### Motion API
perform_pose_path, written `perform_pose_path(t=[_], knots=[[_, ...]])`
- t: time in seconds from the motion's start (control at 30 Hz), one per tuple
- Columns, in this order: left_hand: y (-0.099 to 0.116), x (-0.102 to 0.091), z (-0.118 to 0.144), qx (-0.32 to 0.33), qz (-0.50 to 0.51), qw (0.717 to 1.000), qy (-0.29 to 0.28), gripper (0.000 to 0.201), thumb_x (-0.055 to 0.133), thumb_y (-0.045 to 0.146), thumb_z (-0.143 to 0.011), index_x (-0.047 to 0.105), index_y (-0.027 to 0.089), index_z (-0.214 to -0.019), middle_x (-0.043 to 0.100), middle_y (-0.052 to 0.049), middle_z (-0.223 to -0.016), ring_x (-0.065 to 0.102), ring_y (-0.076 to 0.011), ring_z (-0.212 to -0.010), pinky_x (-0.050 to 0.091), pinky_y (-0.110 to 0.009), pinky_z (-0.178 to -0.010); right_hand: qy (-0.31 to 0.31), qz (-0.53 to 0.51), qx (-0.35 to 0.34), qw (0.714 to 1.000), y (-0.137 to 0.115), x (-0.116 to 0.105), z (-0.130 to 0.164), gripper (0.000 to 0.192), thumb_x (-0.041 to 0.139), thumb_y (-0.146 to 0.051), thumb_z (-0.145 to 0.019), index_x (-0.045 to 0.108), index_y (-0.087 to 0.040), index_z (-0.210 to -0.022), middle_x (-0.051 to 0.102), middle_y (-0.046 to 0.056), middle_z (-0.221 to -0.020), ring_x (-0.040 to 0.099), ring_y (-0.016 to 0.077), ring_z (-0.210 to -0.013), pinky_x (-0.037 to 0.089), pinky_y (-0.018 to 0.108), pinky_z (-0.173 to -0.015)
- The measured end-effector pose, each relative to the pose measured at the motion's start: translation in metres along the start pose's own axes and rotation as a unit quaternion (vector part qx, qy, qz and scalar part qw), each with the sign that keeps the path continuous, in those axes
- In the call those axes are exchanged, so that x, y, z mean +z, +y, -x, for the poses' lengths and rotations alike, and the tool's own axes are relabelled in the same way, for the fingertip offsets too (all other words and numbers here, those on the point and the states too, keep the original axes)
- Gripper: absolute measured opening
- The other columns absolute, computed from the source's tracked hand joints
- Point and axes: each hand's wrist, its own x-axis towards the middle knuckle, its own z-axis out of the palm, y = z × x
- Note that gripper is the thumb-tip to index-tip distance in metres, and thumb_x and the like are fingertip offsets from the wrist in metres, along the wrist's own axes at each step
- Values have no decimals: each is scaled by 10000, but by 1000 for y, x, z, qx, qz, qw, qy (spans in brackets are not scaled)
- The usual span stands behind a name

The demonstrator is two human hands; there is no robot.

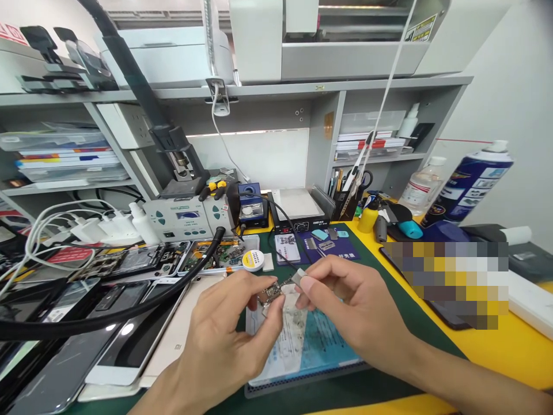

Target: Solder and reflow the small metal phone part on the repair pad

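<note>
Left hand point(224, 334): pinched shut on a small circuit board point(271, 293), thumb and fingertips gripping its left end, held above the bench.
Right hand point(349, 305): closed on a small metal shield point(298, 278), thumb and forefinger pressing it against the right end of the circuit board.
Circuit board: in the air between both hands, just over the blue work mat point(302, 351), tilted slightly up to the right.
Blue work mat: lying on the green bench cover, directly under the hands.
Bench point(496, 351): yellow edge showing at right.
Phones point(129, 323): several laid out left of the mat, some opened, some face up.
Black hose point(129, 311): curving across the phones from the left.
Solder station point(185, 216): at the back, left of centre.
Solder tin point(253, 260): round, just behind the hands.
Spray can point(470, 181): blue, lying tilted at far right.
Pen holder point(348, 202): back right, with scissors and tools.
</note>
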Motion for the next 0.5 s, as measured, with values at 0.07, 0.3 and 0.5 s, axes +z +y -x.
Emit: perform_pose_path(t=[0.07, 0.3, 0.5], knots=[[0, 0, 0, 4, -4, 1000, 2, 150, 694, 179, -871, 666, 170, -1019, 630, 11, -698, 584, -110, -598, 484, -236, -579, 1, 10, -3, 1000, 0, 1, 0, 251, 639, -387, -949, 660, -207, -776, 705, 27, -716, 670, 185, -667, 556, 304, -639], [1, 0, -1, 23, -11, 1000, 11, 157, 693, 156, -864, 652, 183, -1013, 645, 18, -722, 587, -104, -603, 492, -232, -600, 6, 30, -20, 999, 1, 0, 2, 251, 622, -380, -952, 643, -212, -767, 701, 34, -723, 667, 199, -675, 555, 329, -660], [1, 0, 2, 31, -9, 999, 12, 182, 704, 127, -854, 631, 165, -1016, 629, 18, -737, 575, -89, -635, 478, -219, -625, 13, 90, -60, 994, 1, 1, 2, 237, 598, -337, -964, 630, -216, -763, 692, 29, -741, 644, 182, -675, 523, 313, -655]])
